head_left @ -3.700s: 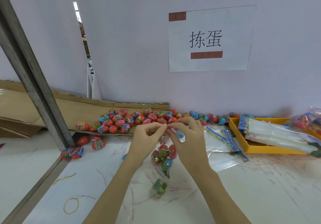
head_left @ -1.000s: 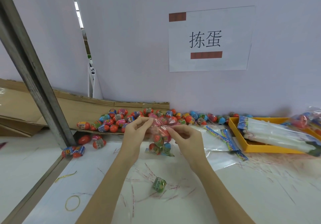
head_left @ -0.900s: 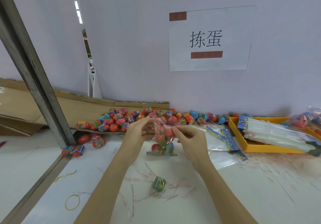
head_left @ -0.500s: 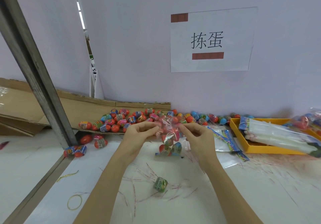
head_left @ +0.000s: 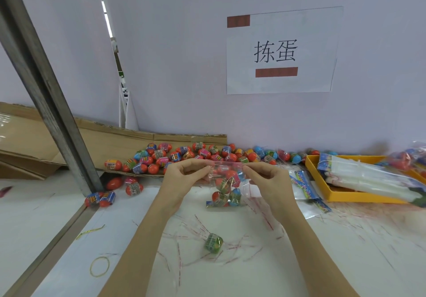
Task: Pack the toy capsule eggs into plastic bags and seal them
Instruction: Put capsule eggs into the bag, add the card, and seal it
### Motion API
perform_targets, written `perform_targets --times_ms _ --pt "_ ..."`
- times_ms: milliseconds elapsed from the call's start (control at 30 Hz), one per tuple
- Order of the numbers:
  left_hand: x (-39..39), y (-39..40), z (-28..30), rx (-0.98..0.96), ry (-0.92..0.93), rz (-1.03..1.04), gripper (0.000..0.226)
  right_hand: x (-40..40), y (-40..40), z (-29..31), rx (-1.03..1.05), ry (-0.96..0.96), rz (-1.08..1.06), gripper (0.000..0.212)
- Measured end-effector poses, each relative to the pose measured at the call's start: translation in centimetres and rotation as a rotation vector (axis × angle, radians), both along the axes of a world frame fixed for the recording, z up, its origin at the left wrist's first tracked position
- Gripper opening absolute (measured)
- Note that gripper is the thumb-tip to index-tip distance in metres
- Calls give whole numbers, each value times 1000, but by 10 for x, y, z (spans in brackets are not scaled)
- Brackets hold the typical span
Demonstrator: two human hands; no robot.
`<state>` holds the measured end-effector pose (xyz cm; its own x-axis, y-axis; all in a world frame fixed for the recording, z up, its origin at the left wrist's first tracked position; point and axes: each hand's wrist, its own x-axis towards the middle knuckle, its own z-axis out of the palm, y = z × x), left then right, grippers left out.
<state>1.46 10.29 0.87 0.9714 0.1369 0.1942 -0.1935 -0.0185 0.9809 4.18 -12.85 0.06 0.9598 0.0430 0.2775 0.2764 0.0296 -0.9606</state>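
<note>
A clear plastic bag (head_left: 227,182) holding several toy capsule eggs hangs above the white table (head_left: 322,262). My left hand (head_left: 184,177) pinches the bag's top left corner and my right hand (head_left: 267,178) pinches its top right corner, stretching the top edge flat between them. A heap of loose capsule eggs (head_left: 184,155) lies behind, partly on cardboard. One green capsule egg (head_left: 213,243) lies alone on the table near me.
An orange tray (head_left: 341,196) with white packets stands at the right. Empty printed bags (head_left: 304,186) lie beside it. A metal post (head_left: 46,98) slants at the left, flattened cardboard (head_left: 34,135) behind it. A rubber band (head_left: 99,266) and thin strips litter the table.
My hands have drawn apart along the bag's top edge, from pinching close together to holding its two corners. The bag with eggs has shifted slightly right.
</note>
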Motion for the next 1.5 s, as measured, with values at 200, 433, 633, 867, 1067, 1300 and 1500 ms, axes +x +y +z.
perform_targets --times_ms 200,433,633,867,1067,1300,1500 --pt "0 1 0 32 -39 -22 17 -1 -3 2 32 -25 49 16" --pt "-1 5 -4 134 -132 12 27 3 -6 0 -4 -12 62 17" --pt "-1 6 -5 129 -159 7 28 3 -7 1 0 -4 90 18" --pt "-2 7 -4 201 -176 31 26 2 -8 2 -9 44 111 31" --pt "-1 8 -4 129 -137 15 16 3 -5 1 -6 26 83 15" --pt "2 3 -4 145 -105 32 16 2 -6 2 -73 -32 100 12" --pt "0 4 -1 141 -99 11 16 1 -3 5 -113 -72 56 17"
